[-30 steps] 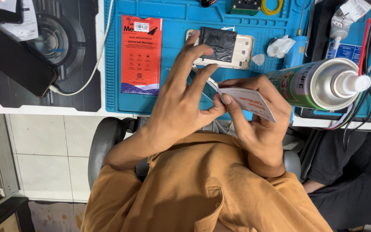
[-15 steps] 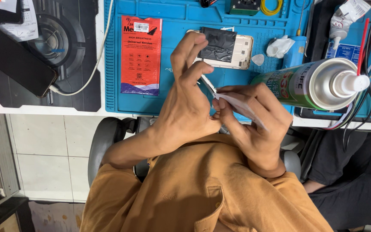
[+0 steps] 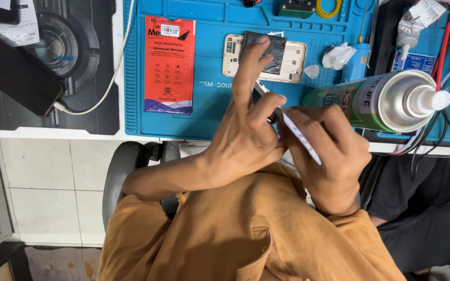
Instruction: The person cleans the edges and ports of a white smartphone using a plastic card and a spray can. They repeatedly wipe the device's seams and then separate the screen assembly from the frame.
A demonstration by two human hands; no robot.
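Change vs a second ago: thin white card [image 3: 300,138] has rotated. Its printed face was showing then, now it's edge-on to the camera, running from near right up toward the far left. Right hand [image 3: 329,156] is clamped on its near end, fingers curled tight together. Left hand [image 3: 246,140]: thumb and a bent finger pinch the card's far end, and the index finger has stretched out over the dark back of the opened gold phone [image 3: 287,65]; can't tell if it touches. So both hands are on the card and the phone lies flat on the blue mat [image 3: 214,104], just beyond them. Green spray can [image 3: 376,101] lies right, red packet [image 3: 169,65] left.
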